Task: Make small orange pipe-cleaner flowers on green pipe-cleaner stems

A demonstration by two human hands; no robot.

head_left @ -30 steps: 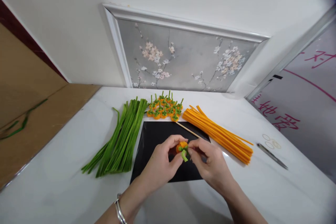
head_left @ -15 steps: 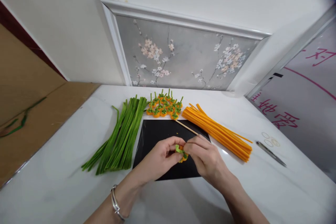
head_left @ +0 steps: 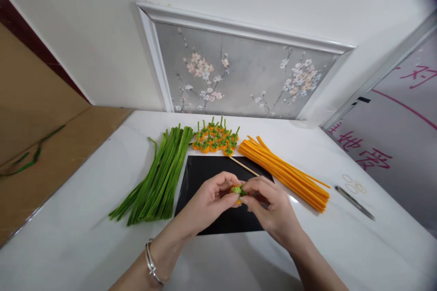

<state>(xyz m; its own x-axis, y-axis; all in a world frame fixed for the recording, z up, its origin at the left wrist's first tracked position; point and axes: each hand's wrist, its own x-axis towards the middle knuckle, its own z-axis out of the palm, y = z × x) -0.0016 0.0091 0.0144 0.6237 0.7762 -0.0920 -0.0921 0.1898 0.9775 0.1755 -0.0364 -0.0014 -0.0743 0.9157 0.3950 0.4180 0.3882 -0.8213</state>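
Note:
Between my hands, over the black mat [head_left: 221, 218], is a small orange and green pipe-cleaner ornament [head_left: 236, 189], partly covered by fingers. My left hand [head_left: 215, 198] grips it from the left with thumb and fingers. From the right, my right hand [head_left: 269, 202] pinches its green part. Beyond the mat stand several finished ornaments [head_left: 215, 138] of the same kind, orange with green tops and upright green stems. A thin wooden stick [head_left: 244, 165] lies on the mat, its far end touching the nearest ornament.
Green pipe cleaners [head_left: 162, 179] lie bundled at the left, orange pipe cleaners [head_left: 285, 173] at the right. Farther right are tweezers [head_left: 355, 202] and several clear rings [head_left: 351, 188]. A cardboard sheet [head_left: 68, 145] borders the white table [head_left: 85, 245] on the left. A wall with a framed floral panel closes the back.
My right fingers have shifted round the ornament, with the thumb now at its lower right side. The green part has turned and is more covered. The whole view has shifted slightly.

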